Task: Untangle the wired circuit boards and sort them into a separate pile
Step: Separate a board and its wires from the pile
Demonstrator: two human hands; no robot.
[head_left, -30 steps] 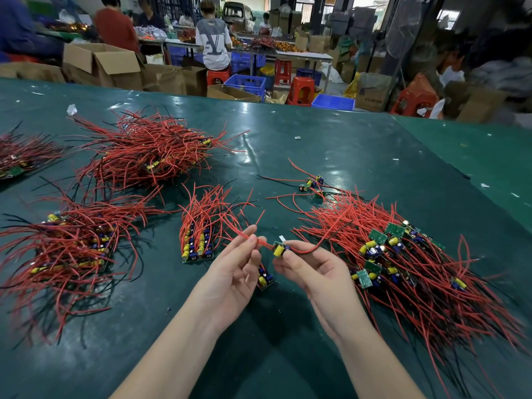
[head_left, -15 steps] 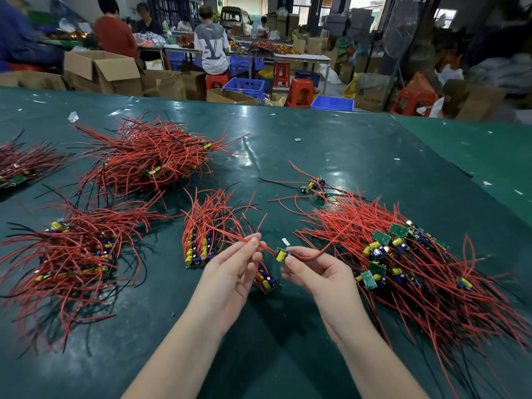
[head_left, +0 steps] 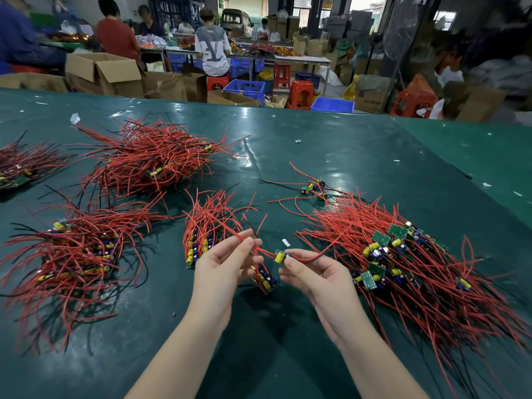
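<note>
Your left hand (head_left: 223, 262) pinches a red wire; your right hand (head_left: 312, 273) pinches the small green circuit board with a yellow capacitor (head_left: 279, 257) between them; a neat sorted stack (head_left: 201, 243) lies just beyond your left hand; the big tangled heap (head_left: 403, 254) right of your right hand suggests most work remains.

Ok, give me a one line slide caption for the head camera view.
Both hands stretch one wired circuit board by its red leads above the green table, between sorted and tangled piles.

Red wires (head_left: 431, 283), green boards (head_left: 380, 238), teal table (head_left: 331, 145).
</note>
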